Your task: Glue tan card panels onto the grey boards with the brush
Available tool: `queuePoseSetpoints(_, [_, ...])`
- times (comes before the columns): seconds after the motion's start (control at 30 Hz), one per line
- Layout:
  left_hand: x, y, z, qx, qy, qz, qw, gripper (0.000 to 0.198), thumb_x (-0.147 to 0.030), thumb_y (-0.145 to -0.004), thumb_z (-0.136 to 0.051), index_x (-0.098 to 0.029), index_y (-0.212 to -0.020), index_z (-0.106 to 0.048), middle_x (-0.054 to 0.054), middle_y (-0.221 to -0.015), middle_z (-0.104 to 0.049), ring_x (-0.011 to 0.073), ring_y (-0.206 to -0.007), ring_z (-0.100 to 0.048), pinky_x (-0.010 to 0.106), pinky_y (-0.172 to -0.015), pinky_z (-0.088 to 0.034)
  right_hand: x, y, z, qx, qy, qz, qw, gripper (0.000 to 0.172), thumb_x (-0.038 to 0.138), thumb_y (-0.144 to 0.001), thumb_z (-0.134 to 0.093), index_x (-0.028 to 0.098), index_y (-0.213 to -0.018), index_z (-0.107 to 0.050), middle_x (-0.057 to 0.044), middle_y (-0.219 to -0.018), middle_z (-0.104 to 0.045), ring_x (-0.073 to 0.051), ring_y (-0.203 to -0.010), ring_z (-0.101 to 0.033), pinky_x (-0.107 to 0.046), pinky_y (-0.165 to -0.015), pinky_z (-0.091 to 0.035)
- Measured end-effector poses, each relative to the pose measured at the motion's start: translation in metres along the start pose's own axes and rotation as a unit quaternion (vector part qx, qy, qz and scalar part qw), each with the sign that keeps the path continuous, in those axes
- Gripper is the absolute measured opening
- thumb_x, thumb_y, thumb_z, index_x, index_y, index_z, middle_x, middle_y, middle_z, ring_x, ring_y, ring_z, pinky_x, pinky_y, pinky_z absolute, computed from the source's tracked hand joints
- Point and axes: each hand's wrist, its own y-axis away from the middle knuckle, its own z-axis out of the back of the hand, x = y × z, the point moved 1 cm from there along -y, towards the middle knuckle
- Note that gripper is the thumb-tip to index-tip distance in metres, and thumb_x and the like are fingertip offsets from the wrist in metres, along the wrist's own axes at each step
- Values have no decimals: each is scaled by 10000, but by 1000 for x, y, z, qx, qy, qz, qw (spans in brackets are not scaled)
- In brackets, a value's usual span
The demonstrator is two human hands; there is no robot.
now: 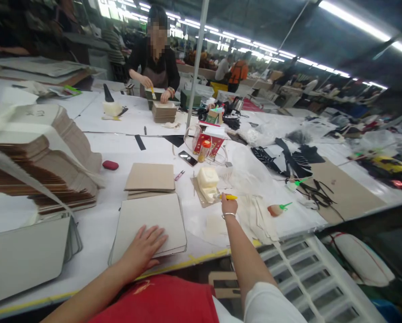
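My left hand (147,244) lies flat, fingers spread, on a stack of pale grey boards (147,215) with rounded corners near the table's front edge. Gripped in my right hand (229,206) is a brush with a yellow handle (232,197). Its head points left into the opening of a cream-coloured plastic container (207,178), which is crusted with whitish glue and lies on a piece of board (201,199). The bristles are partly hidden at the container. Just behind the grey stack sit smaller brown boards (150,176).
At left stand a tall pile of brown boards (69,166) and more grey boards (26,260). A phone (187,157), a jar (204,151) and a red box (211,141) lie beyond the container. Across the table a person (157,67) holds another brush. A metal pole (197,58) rises mid-table.
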Motion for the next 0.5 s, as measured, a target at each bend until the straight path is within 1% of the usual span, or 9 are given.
queuePoseSetpoints(0.03, [2,1,-2,9,6,4,1000,647,-487,-703,-590,-293,-1283,-375,61,-1348,-400,254,-1243,-302,479,-1034,-136,-1,-8,-7,9,21,-3,1000,610,536,-851,-238,66,-766,-618,-78,-563,-578,-135,-586,-533,-242,-548,-383])
queuePoseSetpoints(0.1, [5,1,-5,14,19,-2,1000,613,-441,-715,-597,-298,-1272,-387,46,-1332,-423,231,-1217,-337,435,-1034,-168,-2,-20,-21,31,58,-11,998,510,501,-866,-309,94,-778,-603,-65,-650,-592,-114,-612,-528,-248,-580,-412])
queuePoseSetpoints(0.17, [6,1,-7,9,30,-9,999,592,-426,-715,-601,-303,-1259,-402,37,-1317,-440,222,-1200,-354,418,-1029,-190,-1,-28,-32,64,85,4,994,380,439,-868,-394,115,-841,-591,-31,-740,-596,-94,-639,-535,-254,-619,-437])
queuePoseSetpoints(0.23, [7,0,-7,2,41,-13,999,570,-424,-716,-603,-302,-1242,-419,33,-1301,-455,219,-1191,-358,416,-1025,-201,-1,-30,-39,95,104,34,989,309,390,-854,-443,125,-886,-600,-18,-778,-602,-100,-684,-550,-254,-648,-428])
queuePoseSetpoints(0.3, [8,0,-4,-2,56,-19,998,570,-441,-708,-608,-295,-1230,-432,38,-1288,-465,219,-1185,-362,418,-1024,-205,1,-26,-41,121,119,71,983,283,358,-825,-473,127,-867,-631,-39,-781,-619,-126,-724,-560,-247,-656,-401])
queuePoseSetpoints(0.4, [10,1,3,-12,85,-28,996,586,-483,-684,-617,-278,-1210,-458,60,-1269,-479,231,-1172,-378,432,-1024,-215,2,-14,-34,147,133,117,973,185,292,-765,-545,170,-858,-648,-55,-837,-635,-136,-757,-568,-233,-678,-393])
queuePoseSetpoints(0.5, [15,-3,13,-45,121,-27,991,569,-526,-698,-579,-248,-1185,-482,85,-1251,-486,235,-1141,-416,423,-996,-282,0,-4,-26,156,143,165,963,196,276,-759,-537,189,-897,-645,-60,-876,-637,-140,-783,-580,-238,-704,-406])
